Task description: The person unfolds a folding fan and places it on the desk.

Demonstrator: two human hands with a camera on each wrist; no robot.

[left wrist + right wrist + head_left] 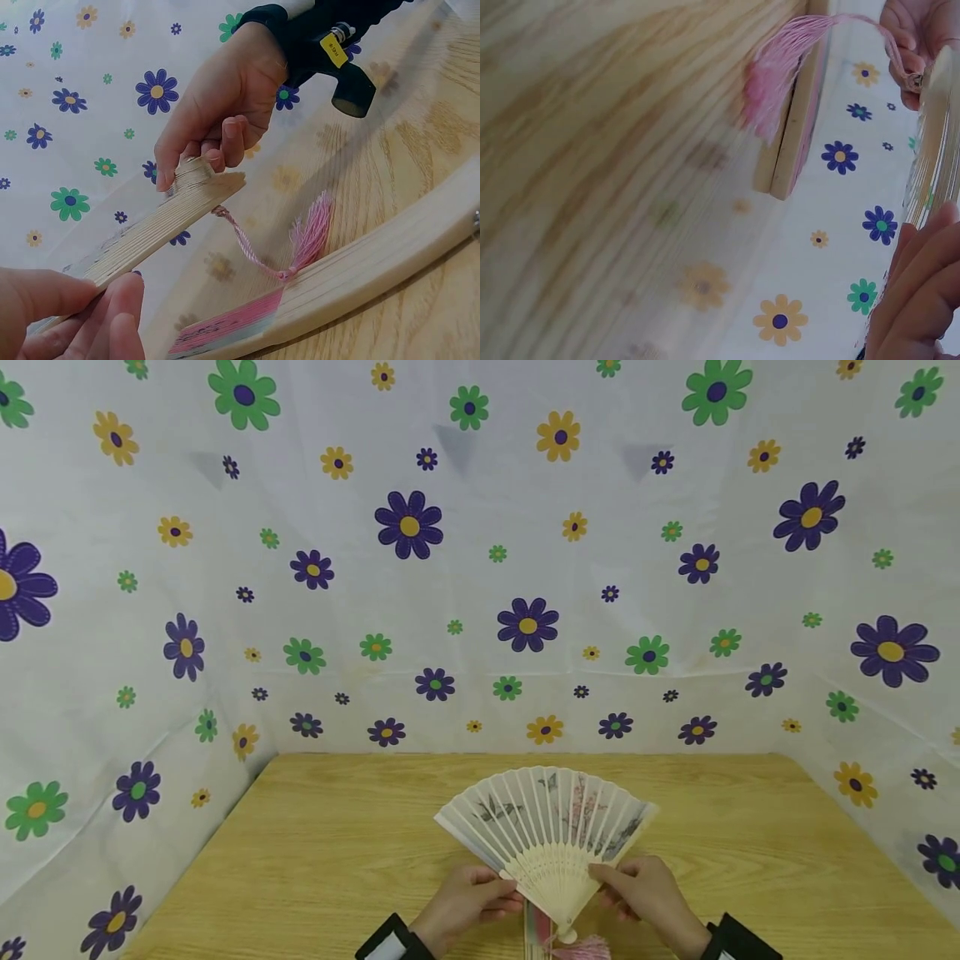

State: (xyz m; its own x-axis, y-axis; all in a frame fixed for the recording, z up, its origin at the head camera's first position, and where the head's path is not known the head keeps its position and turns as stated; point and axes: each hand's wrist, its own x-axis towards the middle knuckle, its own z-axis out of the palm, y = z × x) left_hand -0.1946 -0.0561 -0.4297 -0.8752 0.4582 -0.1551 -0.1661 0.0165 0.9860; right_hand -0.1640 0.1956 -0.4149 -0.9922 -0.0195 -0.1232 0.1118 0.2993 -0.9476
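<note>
A hand fan (551,835), spread open, has pale ribs and a white leaf painted with blossoms and dark birds. My left hand (476,902) pinches its left edge between thumb and fingers, while my right hand (648,893) grips the right edge, thumb on the front. The fan's pivot end points down toward me. From that end a cord runs to a pink tassel (311,232). Below lies a second fan (367,262), folded, with a pink and grey leaf and pale wooden sticks. In the right wrist view the tassel hangs against this folded fan (799,127).
Both fans are over a light wooden table (337,835). White cloth (465,585) printed with green, yellow and purple flowers walls the table at the back and on both sides. Dark sleeves or bands (738,939) surround the wrists.
</note>
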